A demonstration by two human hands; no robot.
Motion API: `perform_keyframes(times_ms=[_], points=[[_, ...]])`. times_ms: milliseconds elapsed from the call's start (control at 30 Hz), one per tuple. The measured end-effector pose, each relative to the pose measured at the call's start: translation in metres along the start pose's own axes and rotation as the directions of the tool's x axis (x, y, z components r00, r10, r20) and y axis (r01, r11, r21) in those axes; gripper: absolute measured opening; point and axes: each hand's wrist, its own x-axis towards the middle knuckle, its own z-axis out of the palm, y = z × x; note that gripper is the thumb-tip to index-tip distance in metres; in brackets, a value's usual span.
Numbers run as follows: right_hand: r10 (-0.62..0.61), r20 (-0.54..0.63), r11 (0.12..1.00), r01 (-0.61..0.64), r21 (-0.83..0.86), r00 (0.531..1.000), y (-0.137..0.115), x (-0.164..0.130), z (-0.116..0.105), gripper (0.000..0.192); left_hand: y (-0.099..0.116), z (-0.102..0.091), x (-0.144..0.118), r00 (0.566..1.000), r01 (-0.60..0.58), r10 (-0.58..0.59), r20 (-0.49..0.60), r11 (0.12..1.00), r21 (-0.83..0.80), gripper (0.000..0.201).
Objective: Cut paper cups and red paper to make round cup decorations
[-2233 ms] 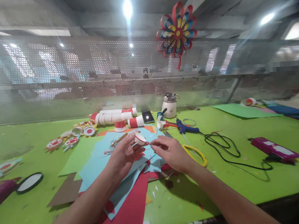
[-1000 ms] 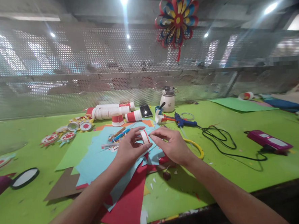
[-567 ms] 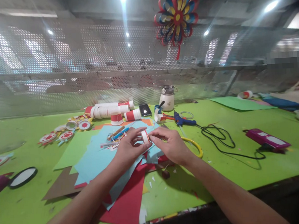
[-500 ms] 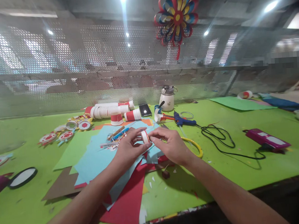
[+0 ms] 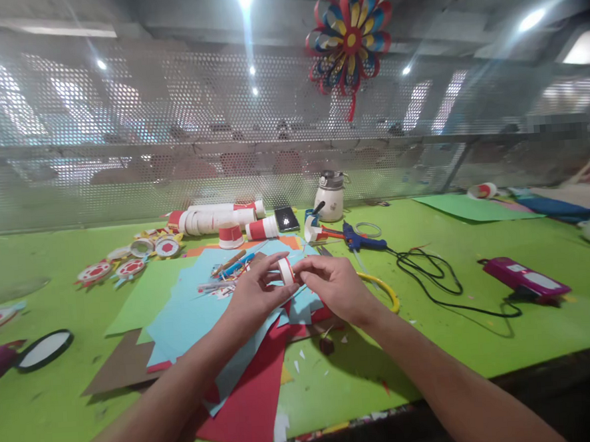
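Between the two hands, just above a spread of blue paper sheets, sits a small white paper ring with a red edge. It is held on its side, its open axis running roughly left to right, so one open end faces each hand. The left hand pinches the ring from its own side, fingers curled over the top and thumb underneath. The right hand meets it from the other side, fingertips pressed together at the ring's right rim; whether it grips the rim or only touches it cannot be told. Both hands are equally near, the ring touching each. Beneath the blue sheets lies a red sheet on the green table. Just beside the right wrist lie yellow-handled scissors, farther back a blue glue gun with its black cord, and a row of red-and-white paper cups
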Motion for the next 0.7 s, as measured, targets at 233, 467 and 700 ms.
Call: perform_keyframes(times_ms=[233, 467, 700], points=[[0.018, -0.026, 1.000, -0.017, 0.023, 1.000, 0.000, 0.001, -0.001, 0.022, 0.000, -0.002, -0.003, 0.999, 0.026, -0.024, 0.026, 0.994, -0.102, 0.060], [0.032, -0.059, 0.998, -0.029, 0.062, 0.998, 0.001, 0.002, 0.000, 0.018, -0.006, -0.006, 0.001, 0.996, 0.064, -0.053, 0.068, 0.981, -0.185, 0.053], [0.073, -0.122, 0.996, -0.068, 0.050, 0.990, 0.009, 0.003, 0.001, 0.022, -0.014, -0.007, 0.004, 0.946, -0.248, 0.324, -0.009, 0.740, 0.625, 0.047]])
